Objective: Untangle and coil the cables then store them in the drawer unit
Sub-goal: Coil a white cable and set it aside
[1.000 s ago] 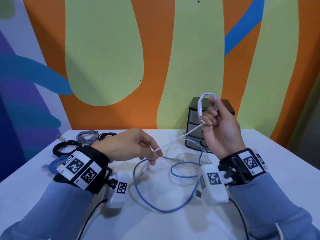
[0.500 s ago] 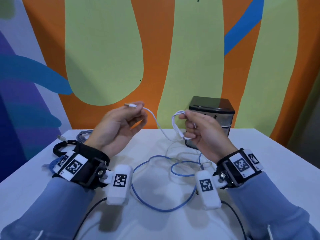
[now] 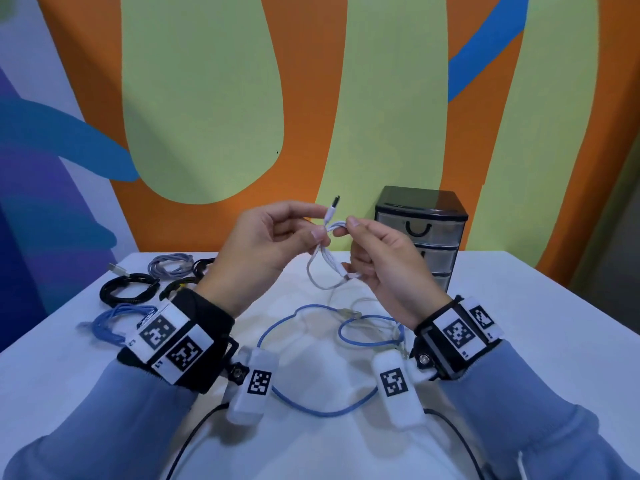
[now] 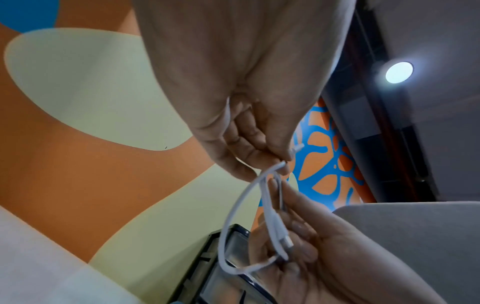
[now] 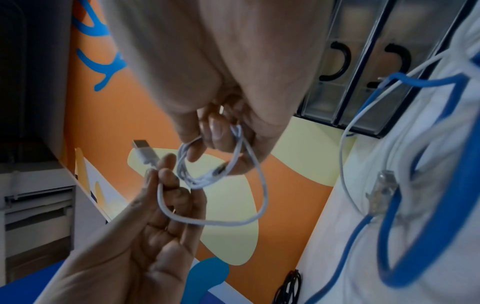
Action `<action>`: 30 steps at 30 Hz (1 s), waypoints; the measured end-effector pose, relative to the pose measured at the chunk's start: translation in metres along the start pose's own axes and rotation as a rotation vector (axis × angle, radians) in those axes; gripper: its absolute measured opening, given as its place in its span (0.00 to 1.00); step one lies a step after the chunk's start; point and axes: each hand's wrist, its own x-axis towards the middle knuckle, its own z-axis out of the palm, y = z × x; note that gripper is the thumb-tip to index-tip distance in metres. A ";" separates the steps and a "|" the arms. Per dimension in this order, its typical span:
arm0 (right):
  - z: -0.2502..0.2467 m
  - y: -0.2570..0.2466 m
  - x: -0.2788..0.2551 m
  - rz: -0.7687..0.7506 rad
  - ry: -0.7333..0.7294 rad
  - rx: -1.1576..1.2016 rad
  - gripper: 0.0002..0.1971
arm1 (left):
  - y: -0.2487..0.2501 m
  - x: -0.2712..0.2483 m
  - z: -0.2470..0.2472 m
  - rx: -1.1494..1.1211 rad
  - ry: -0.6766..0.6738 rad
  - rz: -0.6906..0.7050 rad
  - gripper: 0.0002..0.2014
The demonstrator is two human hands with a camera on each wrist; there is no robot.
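Both hands now meet above the middle of the table (image 3: 519, 306), where half a second ago they were apart with the white cable (image 3: 327, 261) strung between them. Its coil looks nearly wound. The right hand (image 3: 384, 268) pinches the loops; the left hand (image 3: 263, 244) pinches the free plug end beside them. Behind stands the drawer unit (image 3: 420, 233), shut; a blue cable (image 3: 311, 407) sprawls beneath.

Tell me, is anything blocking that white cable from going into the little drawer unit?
Its drawers all look closed. The white cable is held in the air by both hands, and nothing visible stands between it and the drawer unit.
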 end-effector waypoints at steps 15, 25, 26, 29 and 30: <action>0.005 0.001 -0.005 -0.200 0.074 -0.139 0.10 | -0.014 -0.001 0.014 0.290 0.116 -0.168 0.13; 0.004 0.008 -0.003 -0.212 0.019 -0.167 0.09 | -0.012 -0.001 0.012 -0.050 0.023 -0.439 0.14; 0.004 0.009 -0.003 -0.188 0.008 -0.140 0.09 | -0.013 -0.001 0.013 -0.032 0.011 -0.429 0.14; 0.004 0.011 -0.002 -0.130 -0.007 -0.066 0.11 | -0.014 -0.002 0.016 -0.001 -0.025 -0.417 0.13; 0.004 0.011 -0.002 -0.111 -0.005 -0.044 0.11 | -0.014 -0.002 0.016 -0.026 -0.031 -0.433 0.13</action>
